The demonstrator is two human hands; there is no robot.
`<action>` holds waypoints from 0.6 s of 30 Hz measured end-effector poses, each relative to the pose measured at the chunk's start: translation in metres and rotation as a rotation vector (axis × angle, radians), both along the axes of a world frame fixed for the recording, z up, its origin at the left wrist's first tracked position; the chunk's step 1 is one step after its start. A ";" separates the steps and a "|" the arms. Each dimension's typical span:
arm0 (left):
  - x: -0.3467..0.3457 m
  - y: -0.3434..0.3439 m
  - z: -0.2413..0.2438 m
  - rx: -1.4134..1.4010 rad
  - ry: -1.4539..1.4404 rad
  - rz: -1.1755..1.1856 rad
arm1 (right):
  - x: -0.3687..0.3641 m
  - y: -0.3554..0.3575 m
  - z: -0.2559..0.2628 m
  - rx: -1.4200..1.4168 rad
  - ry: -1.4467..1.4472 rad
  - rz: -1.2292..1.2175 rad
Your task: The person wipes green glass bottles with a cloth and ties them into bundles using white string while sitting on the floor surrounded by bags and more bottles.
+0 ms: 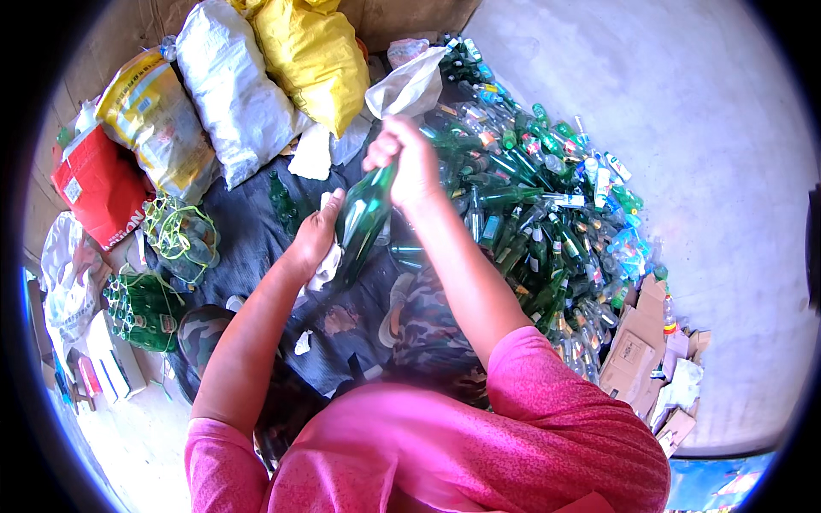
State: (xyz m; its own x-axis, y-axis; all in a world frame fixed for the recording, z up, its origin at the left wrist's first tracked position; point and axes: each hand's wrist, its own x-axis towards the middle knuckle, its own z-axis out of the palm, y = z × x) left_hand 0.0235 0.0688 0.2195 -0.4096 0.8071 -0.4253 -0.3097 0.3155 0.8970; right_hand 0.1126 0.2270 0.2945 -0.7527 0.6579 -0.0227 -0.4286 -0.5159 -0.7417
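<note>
A green glass bottle point(365, 215) is held at a slant between my two hands. My right hand point(410, 160) grips its upper end, and the hand is blurred. Against the bottle's left side, my left hand point(321, 227) presses a crumpled white cloth or paper point(327, 266). The bottle's lower end points down towards my lap. Under my arms spreads a dark sheet point(237, 218). Several green bottles point(282, 202) stand on it, left of my left hand.
A large heap of loose bottles point(532, 211) lies to the right. Full sacks, among them a white one point(228, 96) and a yellow one point(314, 61), line the back left. Bundled green bottles point(144, 311) stand at the left. Flattened cardboard point(635, 353) lies lower right.
</note>
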 end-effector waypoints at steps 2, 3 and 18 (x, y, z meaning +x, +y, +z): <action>0.000 0.004 -0.002 0.040 -0.029 0.022 | -0.005 -0.012 -0.010 0.075 -0.054 0.002; -0.002 0.004 0.000 0.083 -0.062 0.040 | -0.009 -0.014 -0.012 0.052 -0.064 -0.035; -0.012 -0.008 0.028 0.146 0.699 -0.055 | -0.023 0.006 -0.020 0.125 -0.005 -0.039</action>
State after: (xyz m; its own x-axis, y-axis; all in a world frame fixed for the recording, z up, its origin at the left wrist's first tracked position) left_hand 0.0116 0.0611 0.2471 -0.5037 0.8632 0.0357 0.3660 0.1758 0.9139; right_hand 0.0893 0.2328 0.2741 -0.7267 0.6845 0.0577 -0.4427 -0.4024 -0.8013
